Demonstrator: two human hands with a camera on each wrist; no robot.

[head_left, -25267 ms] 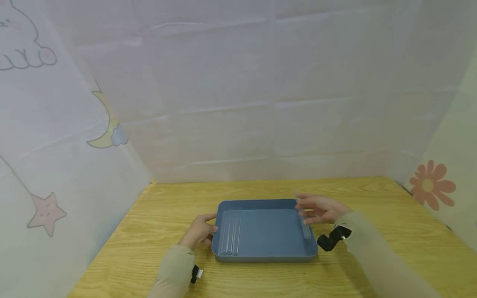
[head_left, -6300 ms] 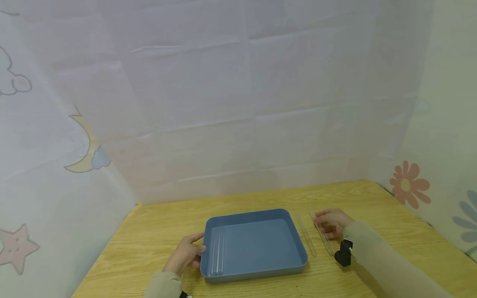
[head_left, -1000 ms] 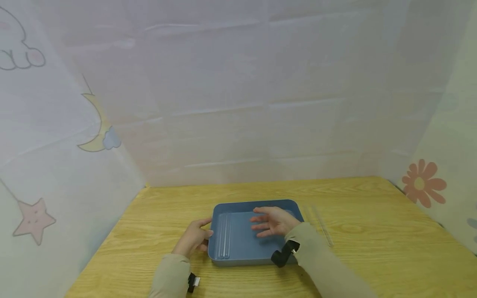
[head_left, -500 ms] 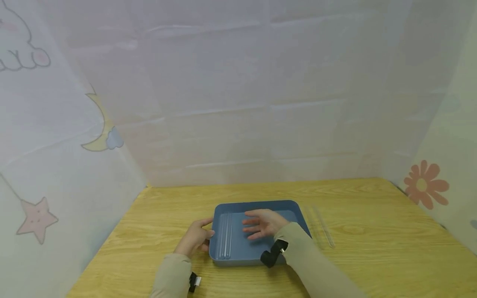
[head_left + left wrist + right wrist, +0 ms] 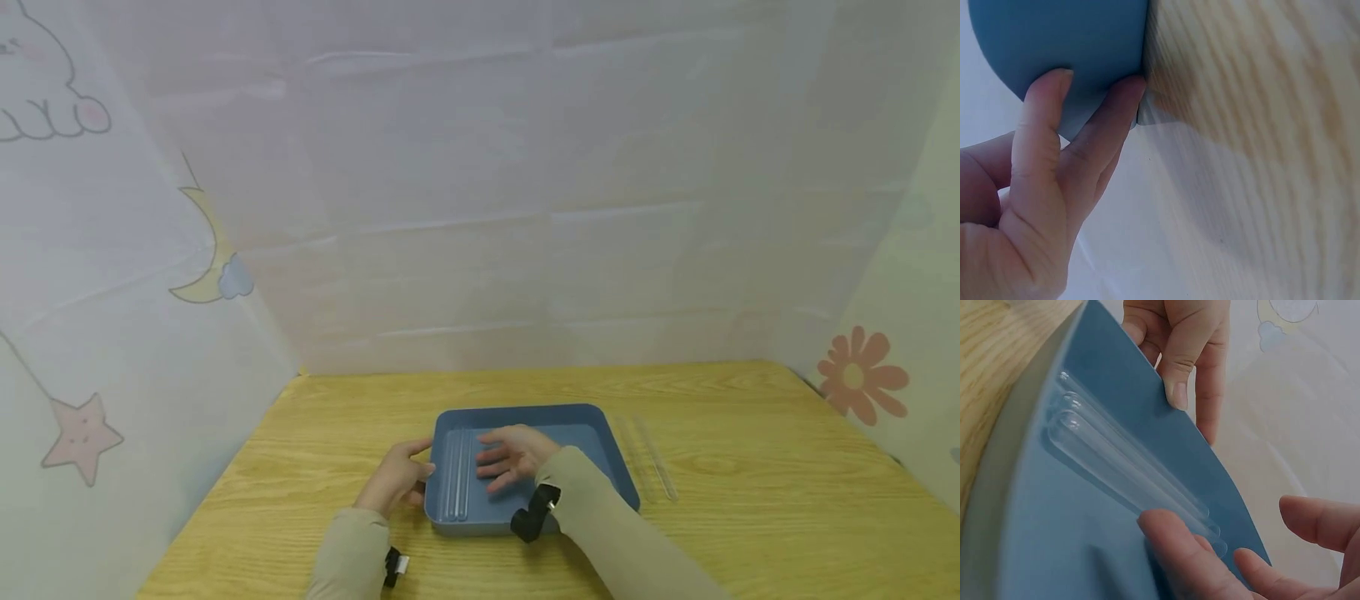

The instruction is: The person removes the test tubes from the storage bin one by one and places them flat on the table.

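A blue rectangular tray point(image 5: 555, 414) lies on the table, holding three clear test tubes point(image 5: 457, 475) side by side along its left wall. My left hand point(image 5: 397, 477) grips the tray's left side, thumb over the rim and fingers against the outer wall, as the left wrist view shows the hand point(image 5: 1041, 194) there too. Over the tray floor, just right of the tubes, hovers my right hand point(image 5: 516, 457) with fingers spread and nothing in them. Its fingertips are close to the tubes point(image 5: 1122, 462) in the right wrist view; whether they touch cannot be told.
Two more clear tubes point(image 5: 657, 462) lie on the wood-grain table point(image 5: 750, 500) just right of the tray. A pale wall sheet point(image 5: 480, 250) hangs behind the table. Each wrist carries a small black camera point(image 5: 534, 512).
Over the last second my right hand has moved left across the tray to the tubes. Much earlier it was at a tube by the tray's right wall, later at tubes on the table.
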